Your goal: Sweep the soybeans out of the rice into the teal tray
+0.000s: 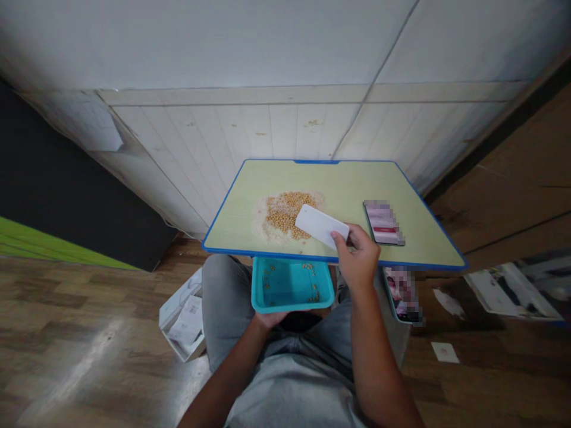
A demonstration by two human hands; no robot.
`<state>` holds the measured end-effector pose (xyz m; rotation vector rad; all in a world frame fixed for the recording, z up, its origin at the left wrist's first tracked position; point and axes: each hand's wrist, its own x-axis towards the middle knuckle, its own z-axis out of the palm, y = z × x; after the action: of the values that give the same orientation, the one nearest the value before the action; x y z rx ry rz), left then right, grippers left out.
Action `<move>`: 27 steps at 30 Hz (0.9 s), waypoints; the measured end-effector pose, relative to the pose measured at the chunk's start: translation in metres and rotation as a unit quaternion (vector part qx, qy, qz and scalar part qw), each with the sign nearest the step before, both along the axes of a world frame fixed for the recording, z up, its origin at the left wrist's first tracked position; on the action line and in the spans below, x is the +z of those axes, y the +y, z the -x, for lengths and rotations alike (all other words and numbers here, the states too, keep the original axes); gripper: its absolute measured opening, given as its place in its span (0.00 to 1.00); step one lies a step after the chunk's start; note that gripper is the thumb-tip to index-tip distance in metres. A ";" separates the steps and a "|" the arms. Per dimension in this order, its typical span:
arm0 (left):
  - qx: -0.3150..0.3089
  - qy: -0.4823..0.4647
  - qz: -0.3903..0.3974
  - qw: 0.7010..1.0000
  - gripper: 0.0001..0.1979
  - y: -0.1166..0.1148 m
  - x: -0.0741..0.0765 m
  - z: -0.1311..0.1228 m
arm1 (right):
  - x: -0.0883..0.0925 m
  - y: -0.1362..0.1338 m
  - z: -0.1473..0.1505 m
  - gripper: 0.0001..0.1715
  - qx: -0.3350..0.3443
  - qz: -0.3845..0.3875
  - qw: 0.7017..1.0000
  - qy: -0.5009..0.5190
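Head view: a small table with a blue rim stands against a white panelled wall. A heap of beans lies on the tabletop with pale dust around it, at about 9 o'clock from the top's middle. The right hand is at the near edge, at 5 o'clock from the heap. Its thumb and fingers are pinched on one end of a white card. The card slants out toward 10 o'clock, and its far end touches the heap's near right side. A phone lies flat at 3 o'clock from the card, just beside the hand and well apart from the beans.

A teal tub sits just under the table's near edge, at 6 o'clock from the heap and over the person's lap. A few beans lie inside it. The left hand is at the tub's 6 o'clock rim, mostly hidden beneath it. It seems to cup and hold the tub from below. The two hands are apart, one above the tabletop and one under it.

On the wooden floor, an open white box lies at 8 o'clock from the tub. Papers lie at 3 o'clock, past the table's right corner.
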<state>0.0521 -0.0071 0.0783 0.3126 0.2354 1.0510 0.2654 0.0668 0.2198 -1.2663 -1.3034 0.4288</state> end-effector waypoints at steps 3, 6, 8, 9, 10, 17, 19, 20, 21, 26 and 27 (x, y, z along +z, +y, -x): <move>0.005 0.031 0.011 0.999 0.39 -0.002 0.001 0.001 | -0.002 0.000 0.000 0.13 0.005 0.007 1.000 0.008; 0.004 0.099 0.045 0.994 0.41 -0.004 -0.004 0.004 | -0.004 0.000 0.000 0.12 -0.007 0.003 1.000 0.008; 0.013 0.123 0.051 0.991 0.39 -0.004 -0.012 0.005 | -0.005 0.000 0.000 0.12 -0.008 -0.001 1.000 0.004; 0.019 0.127 0.050 0.991 0.37 -0.004 -0.017 0.006 | -0.005 0.000 0.000 0.12 -0.007 -0.002 1.000 0.003; 0.024 0.127 0.049 0.990 0.35 -0.004 -0.021 0.006 | -0.005 0.000 -0.001 0.11 -0.007 -0.002 1.000 0.004; -0.006 0.088 0.030 0.996 0.36 -0.005 -0.030 0.004 | -0.010 0.002 -0.002 0.14 -0.017 -0.004 1.000 0.005; -0.006 0.089 0.031 0.996 0.38 -0.005 -0.025 0.004 | -0.010 0.002 -0.001 0.14 -0.022 -0.009 1.000 0.002; -0.007 0.088 0.032 0.996 0.39 -0.004 -0.022 0.004 | -0.010 0.002 -0.001 0.14 -0.025 -0.012 1.000 0.002; -0.008 0.086 0.032 0.996 0.41 -0.004 -0.020 0.003 | -0.010 0.001 -0.002 0.14 -0.027 -0.014 1.000 0.001; 0.000 0.070 0.030 0.997 0.42 0.000 -0.007 0.001 | -0.011 0.002 -0.004 0.14 -0.037 -0.014 0.999 -0.014; 0.006 0.068 0.029 0.997 0.42 0.000 -0.003 0.000 | -0.011 0.002 -0.005 0.14 -0.039 -0.014 0.999 -0.018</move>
<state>0.0520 -0.0071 0.0748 0.3307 0.3895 1.0331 0.2704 0.0688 0.2086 -1.3011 -1.2816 0.3334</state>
